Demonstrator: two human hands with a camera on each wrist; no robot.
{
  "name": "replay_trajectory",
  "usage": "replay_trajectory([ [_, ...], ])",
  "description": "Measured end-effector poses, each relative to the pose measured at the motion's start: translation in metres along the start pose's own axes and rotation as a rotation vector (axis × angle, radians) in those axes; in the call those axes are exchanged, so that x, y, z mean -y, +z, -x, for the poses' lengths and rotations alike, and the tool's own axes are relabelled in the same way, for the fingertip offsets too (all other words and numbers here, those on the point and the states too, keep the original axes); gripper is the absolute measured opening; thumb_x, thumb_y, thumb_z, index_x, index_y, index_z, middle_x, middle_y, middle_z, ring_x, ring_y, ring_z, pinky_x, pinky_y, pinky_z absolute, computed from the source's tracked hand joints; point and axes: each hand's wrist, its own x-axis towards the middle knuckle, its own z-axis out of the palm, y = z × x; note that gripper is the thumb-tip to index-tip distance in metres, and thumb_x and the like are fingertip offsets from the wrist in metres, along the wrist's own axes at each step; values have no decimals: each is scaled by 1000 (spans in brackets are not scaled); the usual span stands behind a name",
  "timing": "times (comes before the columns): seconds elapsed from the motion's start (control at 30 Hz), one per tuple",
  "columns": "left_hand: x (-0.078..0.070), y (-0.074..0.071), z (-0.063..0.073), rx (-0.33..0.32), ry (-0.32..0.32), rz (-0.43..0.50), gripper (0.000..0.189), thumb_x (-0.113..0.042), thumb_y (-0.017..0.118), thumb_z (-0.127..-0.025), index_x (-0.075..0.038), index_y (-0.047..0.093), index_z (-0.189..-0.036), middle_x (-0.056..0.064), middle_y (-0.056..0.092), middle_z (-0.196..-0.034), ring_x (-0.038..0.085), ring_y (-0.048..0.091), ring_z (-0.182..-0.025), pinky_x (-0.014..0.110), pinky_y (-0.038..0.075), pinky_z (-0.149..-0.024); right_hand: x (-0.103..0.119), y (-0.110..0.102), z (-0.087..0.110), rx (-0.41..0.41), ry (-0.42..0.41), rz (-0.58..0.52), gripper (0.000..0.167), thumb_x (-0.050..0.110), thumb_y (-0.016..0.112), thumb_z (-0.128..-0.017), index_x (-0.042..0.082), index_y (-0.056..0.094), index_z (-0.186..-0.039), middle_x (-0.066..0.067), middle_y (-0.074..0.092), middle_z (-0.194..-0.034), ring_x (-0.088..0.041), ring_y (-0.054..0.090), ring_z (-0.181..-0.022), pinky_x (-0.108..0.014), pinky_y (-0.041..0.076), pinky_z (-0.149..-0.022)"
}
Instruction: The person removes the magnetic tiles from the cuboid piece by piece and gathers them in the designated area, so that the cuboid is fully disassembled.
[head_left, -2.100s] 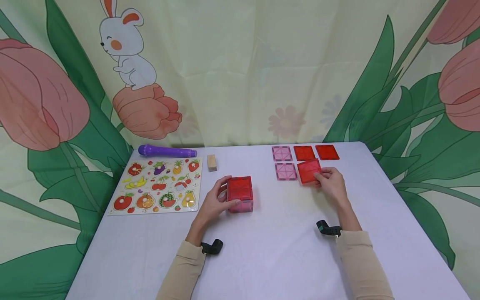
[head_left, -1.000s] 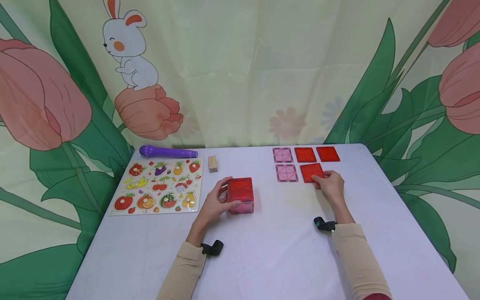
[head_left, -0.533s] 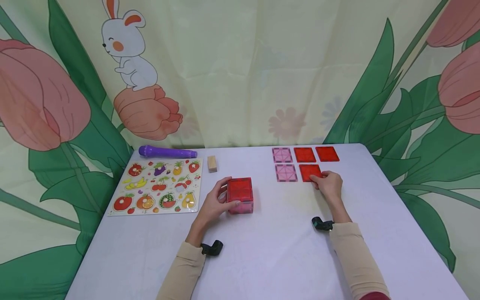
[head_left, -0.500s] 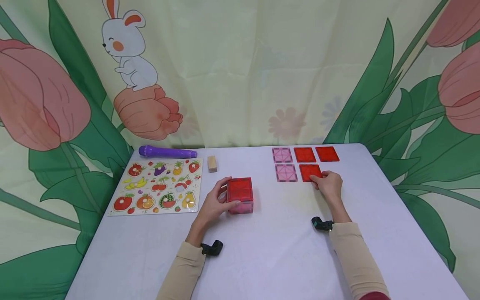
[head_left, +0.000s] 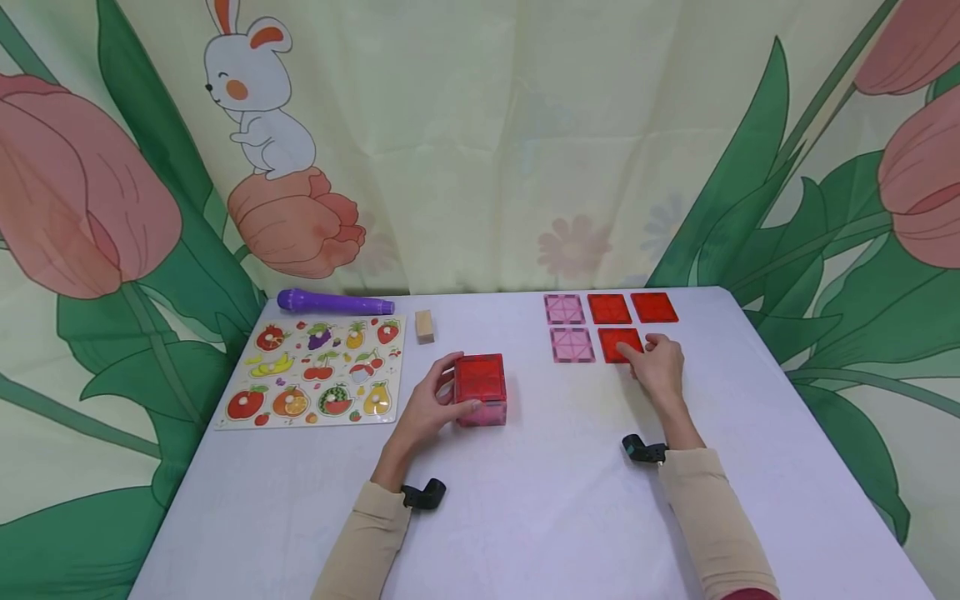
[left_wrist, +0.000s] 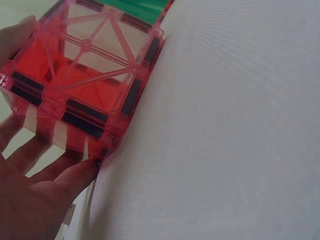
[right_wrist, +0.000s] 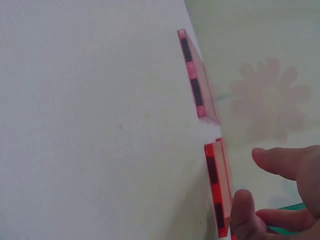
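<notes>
A box built of red and pink magnetic tiles (head_left: 480,379) stands on the table, its top red and its front pink. My left hand (head_left: 426,408) grips it from the left, thumb at the front and fingers behind. Up close in the left wrist view, the box (left_wrist: 86,46) shows a pink window-patterned face with dark magnets along its edges. My right hand (head_left: 660,368) is over the right edge of a flat red magnetic tile (head_left: 615,342). In the right wrist view its thumb and fingers are spread apart beside the tile (right_wrist: 216,187), pinching nothing.
Two pink tiles (head_left: 564,309) and two more red tiles (head_left: 655,307) lie flat around that tile. On the left are a fruit puzzle board (head_left: 285,392), a purple toy microphone (head_left: 337,303) and a small wooden block (head_left: 424,327). A printed curtain (head_left: 465,167) hangs behind the table.
The red tile, tilted in my right hand earlier, was laid flat beside the lower pink tile. The right fingers have since let go and parted. My left hand keeps holding the box.
</notes>
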Motion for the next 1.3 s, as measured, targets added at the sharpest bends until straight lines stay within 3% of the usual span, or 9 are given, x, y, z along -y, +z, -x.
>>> replay_trajectory([
  [0.23,-2,0,1,1,-28,4,84,-25,83,-82,-35,38,-152,0,42,-156,29,37,-147,47,44,-114,16,2,14,40,-17,-12,76,43,65,-95,2,36,-153,-23,49,-137,-28,62,-98,-14,54,-67],
  [0.43,-2,0,-1,19,-44,3,86,-18,81,-84,-29,34,-155,4,37,-159,30,34,-149,47,42,-116,32,8,27,50,-78,11,74,42,66,-95,3,39,-151,-22,51,-134,-33,55,-114,-28,59,-78],
  [0.57,-12,-2,2,52,-32,10,86,-14,78,-86,-23,30,-157,8,35,-160,32,33,-149,47,41,-116,42,12,36,75,-134,10,73,41,67,-94,2,40,-150,-23,52,-135,-34,53,-118,-39,61,-86],
  [0.73,-30,-5,10,76,-9,26,85,-12,77,-86,-18,31,-157,9,36,-160,34,34,-149,48,41,-116,52,18,47,104,-189,-1,72,40,69,-93,3,43,-149,-22,54,-134,-31,64,-100,-32,61,-79],
  [0.87,-32,-5,12,79,-5,34,86,-12,77,-87,-14,29,-158,10,35,-160,35,33,-149,49,39,-117,59,25,56,120,-217,-22,70,39,70,-92,4,45,-147,-20,57,-129,-26,67,-85,-23,58,-71],
  [1.1,0,-1,0,23,35,12,86,-16,80,-84,-22,34,-156,0,41,-156,29,39,-146,48,44,-113,69,40,71,154,-257,-36,68,39,72,-90,6,49,-145,-17,60,-122,-26,62,-90,-23,58,-69],
  [1.3,-2,-1,0,22,33,14,85,-15,80,-84,-23,34,-155,1,41,-155,29,40,-146,47,45,-113,77,55,82,192,-274,-52,68,40,73,-90,6,50,-143,-17,61,-121,-29,62,-101,-32,62,-78],
])
